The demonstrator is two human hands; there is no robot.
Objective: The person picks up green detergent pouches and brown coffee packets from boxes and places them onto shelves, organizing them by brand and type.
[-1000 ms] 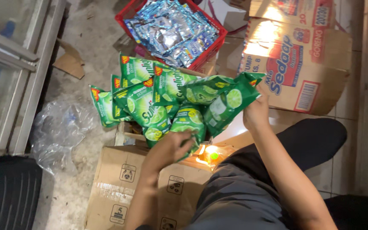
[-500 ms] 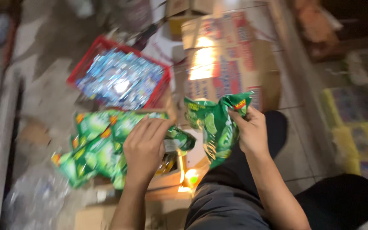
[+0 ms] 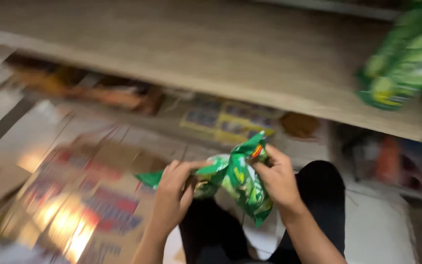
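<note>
Holding a bunch of green sachets (image 3: 238,183) between both hands, just above the lap. Left hand (image 3: 173,195) clamped on the left end of the bunch, fingers curled over the top, thumb side tucked under. Right hand (image 3: 277,181) clamped on the right end, fingers pinching the upper corner near a small red mark on the packaging. Sachets crumpled and bunched, one strip hanging down below the right hand, tail end poking out left past the left hand. Exact count of sachets not readable, too much blur. Both forearms coming up from the bottom edge, left one bare, right one bare. Dark trousers (image 3: 318,205) under and behind the hands, knees bent, seated or crouched low. Cardboard box (image 3: 84,205) lying to the left of the left hand, near but not touching it, with red and blue print and a strong glare patch on its face. Wooden shelf board (image 3: 211,54) running across the top of the view, well above the hands. More green sachets (image 3: 406,58) sitting on that shelf at the far right, apart from the held bunch. Yellow and blue packs (image 3: 225,120) on the level below the shelf board, behind the hands, blurred. White tiled floor (image 3: 382,230) to the right of the trousers. Whole view motion-blurred, so fine detail not usable.
</note>
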